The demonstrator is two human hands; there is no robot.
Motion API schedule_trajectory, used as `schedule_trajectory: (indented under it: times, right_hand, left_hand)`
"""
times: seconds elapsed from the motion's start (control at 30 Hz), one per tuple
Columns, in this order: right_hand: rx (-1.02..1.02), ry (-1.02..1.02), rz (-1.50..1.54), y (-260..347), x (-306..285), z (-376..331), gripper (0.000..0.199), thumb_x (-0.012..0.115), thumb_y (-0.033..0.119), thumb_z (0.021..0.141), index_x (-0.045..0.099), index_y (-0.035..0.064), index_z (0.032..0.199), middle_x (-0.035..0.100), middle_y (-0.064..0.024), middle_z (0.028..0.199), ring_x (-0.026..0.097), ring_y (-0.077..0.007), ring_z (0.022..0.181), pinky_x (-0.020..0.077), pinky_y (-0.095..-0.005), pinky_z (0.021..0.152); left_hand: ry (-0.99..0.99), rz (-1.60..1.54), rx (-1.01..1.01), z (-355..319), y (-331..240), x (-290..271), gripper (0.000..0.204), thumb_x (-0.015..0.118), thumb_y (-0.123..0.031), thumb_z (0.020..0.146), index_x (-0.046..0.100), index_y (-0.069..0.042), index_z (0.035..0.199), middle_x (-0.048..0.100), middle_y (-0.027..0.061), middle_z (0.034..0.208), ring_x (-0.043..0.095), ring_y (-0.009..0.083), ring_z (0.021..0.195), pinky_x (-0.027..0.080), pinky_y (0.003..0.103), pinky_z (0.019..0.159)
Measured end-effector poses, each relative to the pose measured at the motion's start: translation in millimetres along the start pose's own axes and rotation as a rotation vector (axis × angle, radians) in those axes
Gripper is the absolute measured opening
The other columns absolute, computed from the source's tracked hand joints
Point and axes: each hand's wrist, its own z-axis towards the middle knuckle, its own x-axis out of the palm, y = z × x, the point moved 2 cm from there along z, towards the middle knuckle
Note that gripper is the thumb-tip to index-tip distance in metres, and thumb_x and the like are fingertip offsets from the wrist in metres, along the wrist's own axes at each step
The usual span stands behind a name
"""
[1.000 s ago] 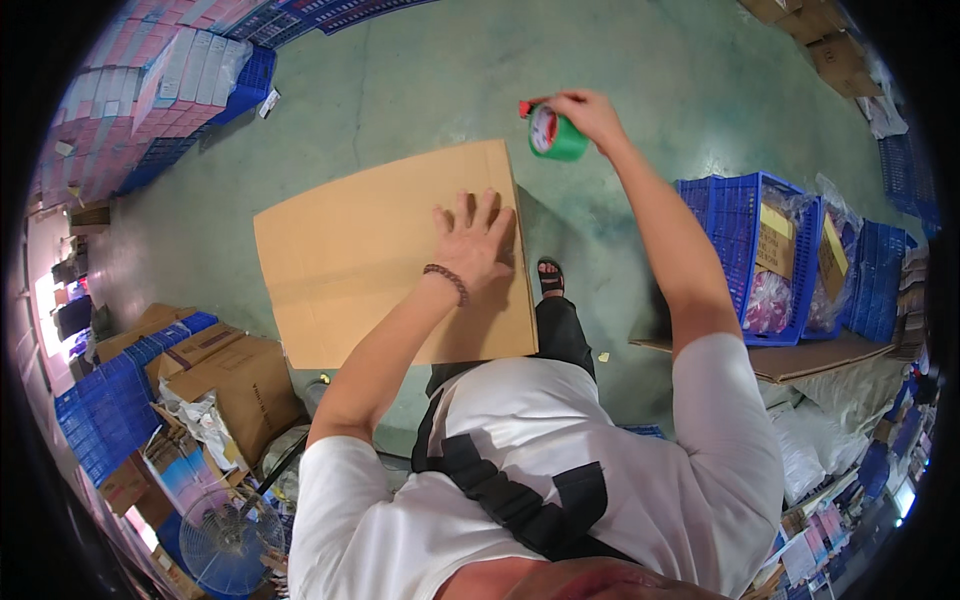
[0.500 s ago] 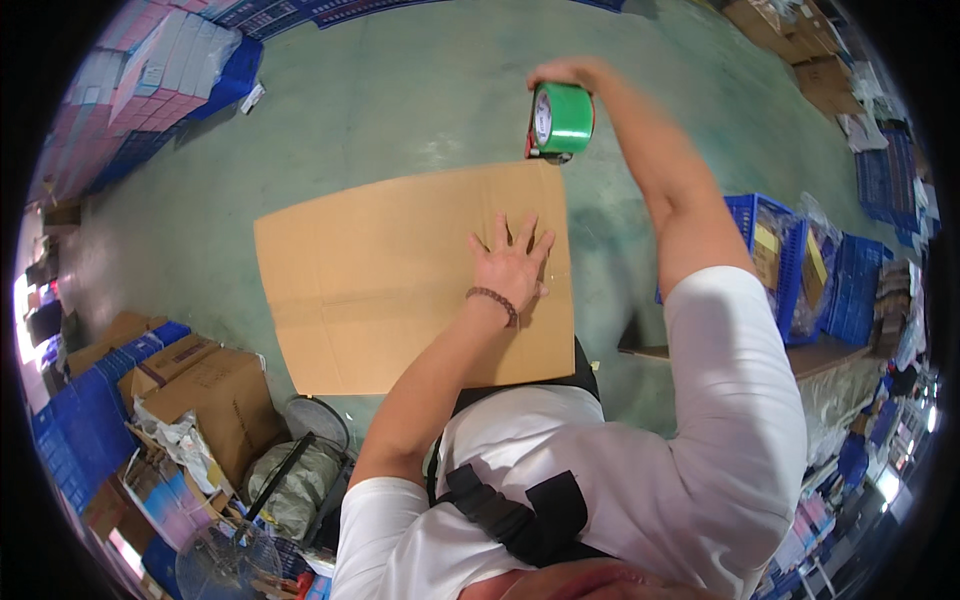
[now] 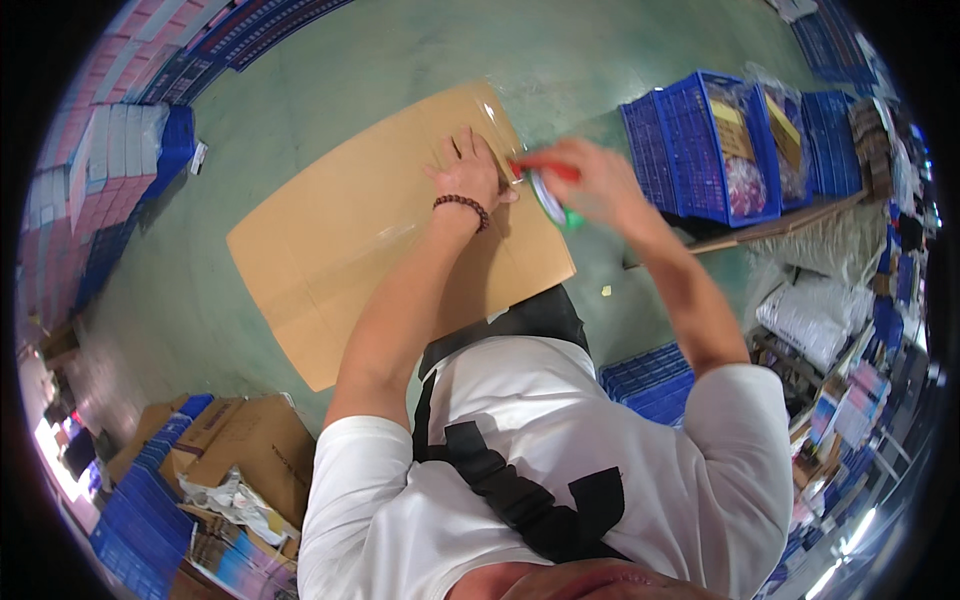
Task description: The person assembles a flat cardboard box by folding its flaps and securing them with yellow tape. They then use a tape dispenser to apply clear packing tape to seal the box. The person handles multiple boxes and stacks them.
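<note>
A large brown cardboard box stands in front of me, turned at a slant. My left hand presses on it near the right edge, fingers spread and holding nothing. Just to its right, my right hand is wrapped around a tape dispenser with a red handle and a roll of green tape, slightly blurred. The dispenser's front is at the box's right edge. A strip of clear tape glints along the far part of that edge.
Blue crates holding bagged goods stand on a low board to the right. Behind my left elbow is an opened brown carton beside blue crates. Stacked pink and white boxes line the far left.
My right hand has brought the tape dispenser nearer to me, from beyond the far corner to the middle of the right edge. The box appears rotated, my left hand still on it.
</note>
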Motion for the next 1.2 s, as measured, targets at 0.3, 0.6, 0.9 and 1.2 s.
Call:
schedule_trajectory:
  times: [0.3, 0.6, 0.9, 1.2]
  right_hand:
    - [0.113, 0.083, -0.114, -40, 72, -277, 0.033, 0.066, 0.023, 0.075, 0.064, 0.0208, 0.108, 0.056, -0.0041, 0.119, 0.058, -0.0327, 0.081, 0.0529, -0.0421, 0.070]
    - [-0.061, -0.002, -0.111, -100, 121, -234, 0.035, 0.068, 0.024, 0.072, 0.067, 0.0158, 0.105, 0.054, -0.0007, 0.120, 0.054, -0.0320, 0.091, 0.0519, -0.0417, 0.075]
    - [0.186, 0.244, 0.060, -153, 184, -291, 0.028, 0.065, 0.023, 0.072, 0.070, 0.0161, 0.099, 0.062, -0.0003, 0.110, 0.055, -0.0334, 0.102, 0.0472, -0.0392, 0.088]
    - [0.451, -0.055, 0.325, -192, 173, -371, 0.033, 0.063, 0.028, 0.075, 0.069, 0.0217, 0.107, 0.060, 0.0057, 0.118, 0.057, -0.0291, 0.099, 0.0474, -0.0353, 0.091]
  left_hand:
    - [0.037, 0.212, 0.323, 1, -20, 0, 0.083, 0.076, -0.041, 0.069, 0.035, -0.030, 0.141, 0.022, 0.0059, 0.153, 0.028, 0.0371, 0.135, 0.031, 0.066, 0.097]
    - [0.360, 0.735, 0.686, -69, -126, 45, 0.061, 0.059, -0.052, 0.080, 0.055, -0.018, 0.130, 0.047, 0.0051, 0.141, 0.028, 0.0350, 0.139, 0.015, 0.070, 0.104]
    - [0.017, 0.517, 0.693, -95, -135, 106, 0.033, 0.052, -0.030, 0.087, 0.068, -0.015, 0.111, 0.059, 0.0005, 0.127, 0.032, 0.0308, 0.136, 0.013, 0.073, 0.103]
    - [-0.398, 0.241, 0.281, -86, -145, 154, 0.037, 0.056, -0.013, 0.080, 0.060, -0.010, 0.116, 0.058, 0.0076, 0.126, 0.036, 0.0272, 0.133, 0.012, 0.059, 0.112]
